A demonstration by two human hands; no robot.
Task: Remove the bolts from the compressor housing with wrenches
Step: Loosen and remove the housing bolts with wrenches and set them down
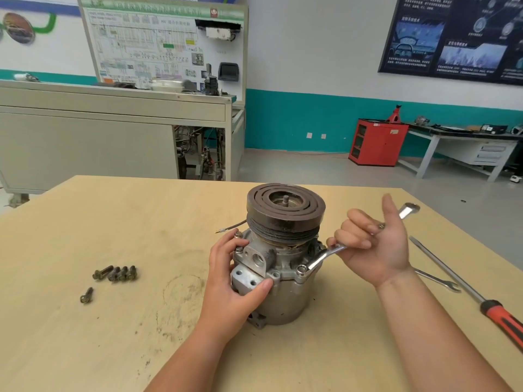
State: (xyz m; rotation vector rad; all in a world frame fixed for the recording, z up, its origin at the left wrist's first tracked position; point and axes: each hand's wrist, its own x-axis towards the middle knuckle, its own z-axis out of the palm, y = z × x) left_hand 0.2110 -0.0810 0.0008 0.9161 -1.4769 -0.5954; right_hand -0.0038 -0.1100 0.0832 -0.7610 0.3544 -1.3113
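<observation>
- Left hand [229, 278] gripped the compressor housing [285, 298] at its port block; right hand [373, 244] had its fingers curled round the wrench [331, 253], thumb raised
- Housing stood upright mid-table [113, 222], with the wrench's ring end on a flange bolt [302, 269]
- Judged heavy, rigid cast metal, possibly greasy: brace at the lugs, not the pulley [285, 205]
- Loose bolts [116, 273] lay well to the left

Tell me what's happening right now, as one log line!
left hand: holds compressor housing | right hand: grips wrench on bolt | loose bolts: on table
</observation>
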